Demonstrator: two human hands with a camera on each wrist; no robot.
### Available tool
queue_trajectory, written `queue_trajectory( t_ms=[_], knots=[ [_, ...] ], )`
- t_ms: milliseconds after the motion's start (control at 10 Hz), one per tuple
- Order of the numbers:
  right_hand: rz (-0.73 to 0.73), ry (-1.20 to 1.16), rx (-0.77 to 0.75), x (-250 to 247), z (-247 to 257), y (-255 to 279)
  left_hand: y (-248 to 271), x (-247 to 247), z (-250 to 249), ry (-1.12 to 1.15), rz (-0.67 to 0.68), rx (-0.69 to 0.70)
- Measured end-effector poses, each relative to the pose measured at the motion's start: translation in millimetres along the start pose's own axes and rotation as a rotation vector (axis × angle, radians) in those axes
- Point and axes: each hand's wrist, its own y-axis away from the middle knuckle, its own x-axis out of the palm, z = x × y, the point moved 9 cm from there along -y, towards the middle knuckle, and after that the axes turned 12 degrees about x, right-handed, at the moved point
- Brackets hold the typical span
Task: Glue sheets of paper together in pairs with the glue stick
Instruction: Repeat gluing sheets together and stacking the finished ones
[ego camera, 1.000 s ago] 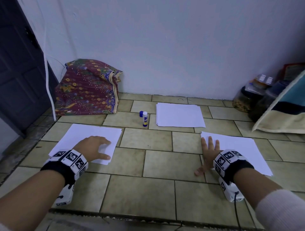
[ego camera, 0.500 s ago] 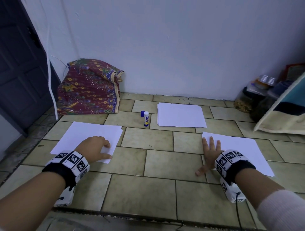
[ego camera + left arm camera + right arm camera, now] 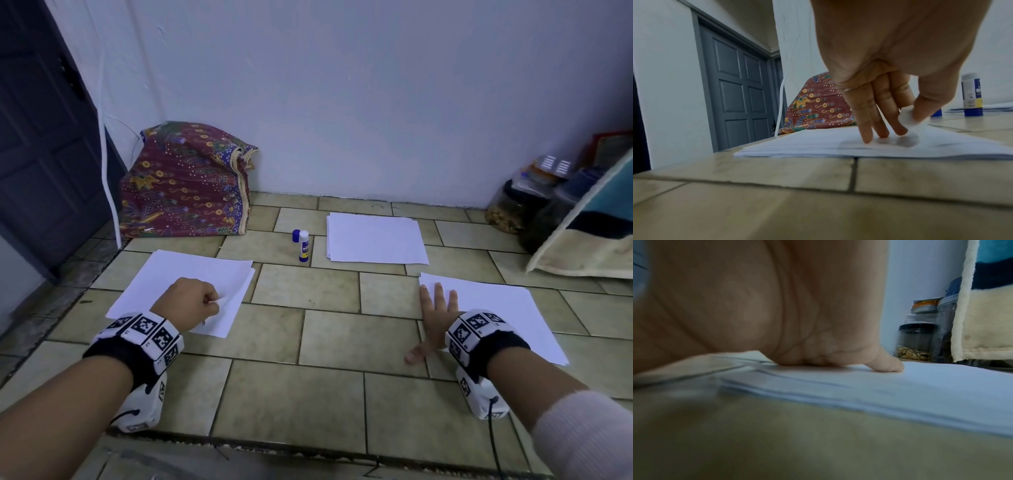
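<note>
Three stacks of white paper lie on the tiled floor. My left hand is on the left stack; in the left wrist view its thumb and forefinger pinch up a small curl of the top sheet while the other fingers press the left stack down. My right hand lies flat, fingers spread, on the near left corner of the right stack; its palm rests on that stack. A white-and-blue glue stick stands uncapped between the stacks, its blue cap beside it.
A third paper stack lies by the far wall. A patterned cloth bundle sits at the back left beside a dark door. Jars and a folded blanket crowd the right corner.
My left hand has curled from resting on the left stack to pinching up the top sheet near its right edge. The right hand has stayed flat in place.
</note>
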Motion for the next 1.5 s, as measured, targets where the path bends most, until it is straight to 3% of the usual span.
queue_trajectory(
  t_ms=[100, 300, 400, 500, 700, 900, 1000, 1100, 1200, 1300, 1400, 1500],
  knots=[
    [-0.002, 0.004, 0.000, 0, 0, -1, 0, -7, -3, -0.082, -0.007, -0.008],
    [0.000, 0.010, -0.004, 0, 0, -2, 2, -52, -59, -0.215, -0.252, 0.175],
    [-0.013, 0.032, -0.002, -1, 0, -3, 2, -48, -116, -0.249, -0.196, 0.325],
    [-0.019, 0.056, -0.006, -2, 0, -3, -7, -9, -164, -0.313, -0.035, 0.373],
    [-0.023, 0.074, -0.019, -12, -1, -4, -12, 74, -221, -0.183, 0.278, 0.421],
    [-0.035, 0.026, -0.034, -24, -6, -8, -11, 94, -220, -0.137, 0.517, 0.523],
    [-0.092, -0.043, -0.042, -39, -4, -10, -16, 91, -209, -0.096, 0.543, 0.600],
    [-0.172, -0.129, 0.017, -61, -5, -10, -22, 82, -189, -0.110, 0.462, 0.530],
    [-0.288, -0.296, 0.023, -89, -1, -8, -23, 85, -161, -0.196, 0.519, 0.373],
    [-0.299, -0.649, -0.192, -108, 39, -2, -20, 89, -151, -0.256, 0.613, 0.337],
    [-0.228, -0.698, -0.386, -117, 100, 5, -21, 87, -156, -0.339, 0.676, 0.367],
    [-0.200, -0.706, -0.467, -127, 147, 6, -24, 85, -157, -0.384, 0.716, 0.367]
  ],
)
